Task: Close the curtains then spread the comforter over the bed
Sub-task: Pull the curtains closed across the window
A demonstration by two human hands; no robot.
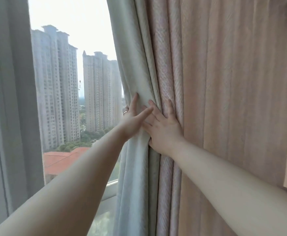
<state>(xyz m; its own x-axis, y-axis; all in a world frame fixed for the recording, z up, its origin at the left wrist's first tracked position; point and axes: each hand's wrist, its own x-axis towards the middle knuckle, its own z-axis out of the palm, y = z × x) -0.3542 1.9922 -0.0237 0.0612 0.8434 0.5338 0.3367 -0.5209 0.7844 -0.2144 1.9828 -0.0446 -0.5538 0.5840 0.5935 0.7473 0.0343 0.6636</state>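
Both hands meet at frame centre on the leading edge of the right curtain (224,99), a pinkish-beige panel w/ a pale grey-green lining turned outward along its left edge. Left hand (132,120) comes in from lower left; fingers wrap round the lining's edge, thumb laid across the fabric front, so it grips the curtain. A ring (125,112) shows on one finger. Right hand (164,132) comes in from lower right, just beside and partly under the left thumb; fingers are spread into the folds, thumb tucked behind a pleat, so it grips the cloth too. Left curtain (8,99), grey, hangs down the left side of the frame, well apart from the right one. Btwn them the window (71,82) is uncovered: tall apartment towers, trees, a red roof lower centre-left. Comforter & bed not in view.
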